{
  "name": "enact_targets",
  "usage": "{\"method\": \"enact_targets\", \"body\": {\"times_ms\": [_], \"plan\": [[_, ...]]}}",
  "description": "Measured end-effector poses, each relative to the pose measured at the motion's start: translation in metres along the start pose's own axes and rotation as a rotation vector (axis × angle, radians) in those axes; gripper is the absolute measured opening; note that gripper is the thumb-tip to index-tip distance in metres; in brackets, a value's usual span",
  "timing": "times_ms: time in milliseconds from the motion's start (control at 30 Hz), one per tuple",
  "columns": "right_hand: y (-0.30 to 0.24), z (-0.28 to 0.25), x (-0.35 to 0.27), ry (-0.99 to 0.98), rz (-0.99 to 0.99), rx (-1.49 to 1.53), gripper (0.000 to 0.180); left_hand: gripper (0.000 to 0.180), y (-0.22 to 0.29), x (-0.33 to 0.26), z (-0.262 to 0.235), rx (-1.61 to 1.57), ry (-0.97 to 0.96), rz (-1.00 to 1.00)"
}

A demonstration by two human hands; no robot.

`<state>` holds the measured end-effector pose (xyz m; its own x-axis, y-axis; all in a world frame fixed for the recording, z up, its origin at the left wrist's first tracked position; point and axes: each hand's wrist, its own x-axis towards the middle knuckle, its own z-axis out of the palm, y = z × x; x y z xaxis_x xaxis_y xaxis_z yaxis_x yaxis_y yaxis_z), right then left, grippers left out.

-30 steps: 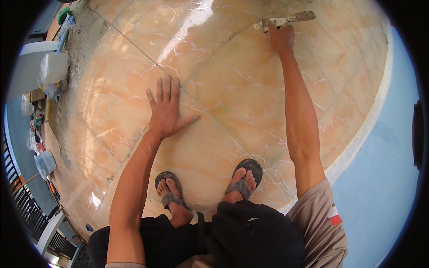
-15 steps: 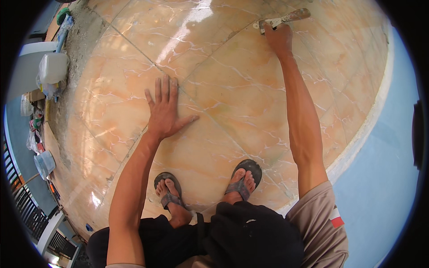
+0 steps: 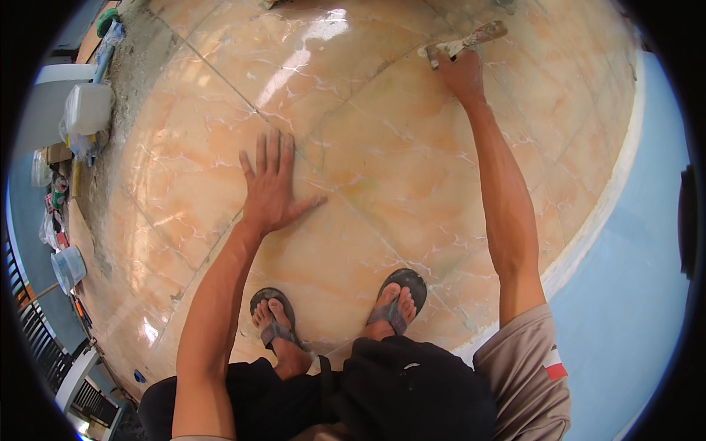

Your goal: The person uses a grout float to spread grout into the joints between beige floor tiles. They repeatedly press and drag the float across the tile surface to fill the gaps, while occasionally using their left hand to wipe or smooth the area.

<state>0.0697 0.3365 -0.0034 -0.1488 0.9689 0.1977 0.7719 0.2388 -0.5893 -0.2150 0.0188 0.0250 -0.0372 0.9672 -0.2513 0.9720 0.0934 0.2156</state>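
My left hand [image 3: 271,192] lies flat on the tiled floor [image 3: 353,140], fingers stretched forward and thumb out to the side. At the far right my right hand [image 3: 463,77] is closed around a putty knife [image 3: 482,34] with a worn, smeared handle. The knife's blade end points left, low over a grout line between the orange-beige marbled tiles. My fingers partly hide the blade, and I cannot tell whether its edge touches the floor.
A pale blue wall [image 3: 625,220] curves along the right. On the left, beside a rough cement strip [image 3: 140,66], stand a white plastic container [image 3: 90,109], a clear tub [image 3: 68,269] and several bagged items. My sandalled feet [image 3: 397,301] rest on the tiles.
The view has tilted slightly, bringing more of the far floor into sight. My right hand, still gripping the putty knife, has shifted only slightly. My left hand stays flat in place.
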Motion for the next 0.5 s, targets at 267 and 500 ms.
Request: {"method": "enact_targets", "body": {"times_ms": [267, 500], "plan": [[0.008, -0.007, 0.008, -0.031, 0.093, 0.014, 0.037, 0.13, 0.005, -0.002, 0.001, -0.027, -0.021, 0.003], [-0.006, 0.009, 0.0, -0.063, 0.005, 0.086, 0.041, 0.128, 0.0, -0.001, 0.002, -0.014, 0.022, 0.013]]}}
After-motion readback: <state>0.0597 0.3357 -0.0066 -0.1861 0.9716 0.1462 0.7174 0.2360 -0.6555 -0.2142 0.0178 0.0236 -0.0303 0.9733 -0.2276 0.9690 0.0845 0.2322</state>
